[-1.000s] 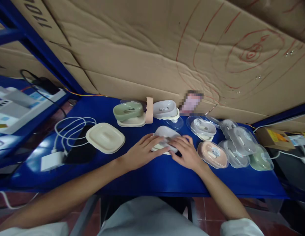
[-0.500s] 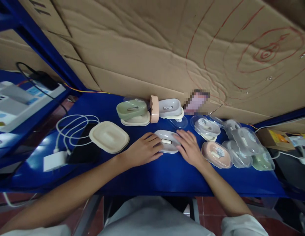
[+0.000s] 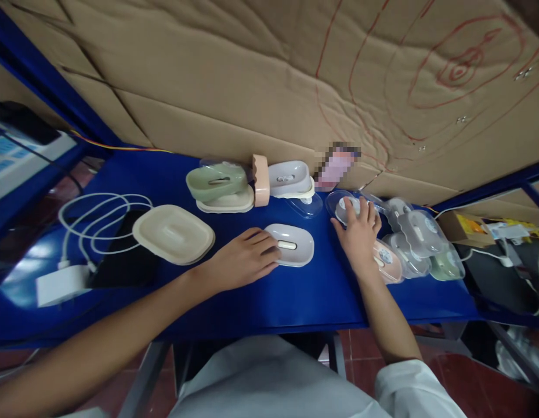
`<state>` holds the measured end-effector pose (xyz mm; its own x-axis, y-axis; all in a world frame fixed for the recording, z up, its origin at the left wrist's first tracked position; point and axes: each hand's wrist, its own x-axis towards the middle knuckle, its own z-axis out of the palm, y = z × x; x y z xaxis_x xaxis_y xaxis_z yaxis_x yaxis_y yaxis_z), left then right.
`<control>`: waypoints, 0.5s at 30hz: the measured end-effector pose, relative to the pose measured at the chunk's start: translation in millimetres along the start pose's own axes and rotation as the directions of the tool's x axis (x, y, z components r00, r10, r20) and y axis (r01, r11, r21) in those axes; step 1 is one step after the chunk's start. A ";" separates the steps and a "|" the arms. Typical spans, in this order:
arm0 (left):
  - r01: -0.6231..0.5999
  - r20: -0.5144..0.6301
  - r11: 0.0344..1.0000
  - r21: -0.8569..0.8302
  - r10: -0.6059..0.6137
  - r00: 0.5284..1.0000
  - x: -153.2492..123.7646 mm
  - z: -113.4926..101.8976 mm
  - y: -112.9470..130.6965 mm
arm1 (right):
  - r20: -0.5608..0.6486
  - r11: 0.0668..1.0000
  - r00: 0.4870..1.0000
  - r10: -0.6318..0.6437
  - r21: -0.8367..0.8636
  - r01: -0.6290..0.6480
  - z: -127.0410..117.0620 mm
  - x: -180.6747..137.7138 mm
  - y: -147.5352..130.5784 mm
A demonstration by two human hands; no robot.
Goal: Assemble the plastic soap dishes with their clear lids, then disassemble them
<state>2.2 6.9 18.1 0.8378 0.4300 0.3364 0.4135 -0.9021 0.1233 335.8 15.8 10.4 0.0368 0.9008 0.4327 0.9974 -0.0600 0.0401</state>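
Note:
A pale grey soap dish [image 3: 300, 244] with a slot and a cream insert in its middle lies on the blue table. My left hand [image 3: 247, 256] has its fingers curled over the left rim of this dish. Farther right, my right hand [image 3: 358, 232] is spread over a grey soap dish with a clear lid [image 3: 345, 210], partly hiding it; whether the fingers press on it is unclear. Just below that hand sits a peach soap dish [image 3: 389, 264] under a clear cover, partly covered by the wrist.
Left on the table [image 3: 260, 313] lie a cream tray [image 3: 173, 233], a white charger [image 3: 62, 285] with looped cable and a dark flat object [image 3: 121, 261]. Green [image 3: 219, 184] and grey dishes [image 3: 290, 177] and a peach ring [image 3: 261, 183] stand behind. Several lidded dishes [image 3: 421, 232] crowd the right.
My right hand has left the pale grey dish and moved right, over the lidded dish. My left hand stays at the pale grey dish. The camera view has shifted slightly.

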 end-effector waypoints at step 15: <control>0.104 -0.191 0.991 -0.088 -0.119 0.974 -5.5 2.4 -12.3 | 0.007 0.693 0.847 -0.531 0.579 0.430 -36.9 -47.7 -53.0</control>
<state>-6.7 15.7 12.5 0.6987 0.5196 0.4918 0.4652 -0.8522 0.2396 278.9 -39.9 20.9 -0.4984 0.7981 0.3385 0.7431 0.5944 -0.3073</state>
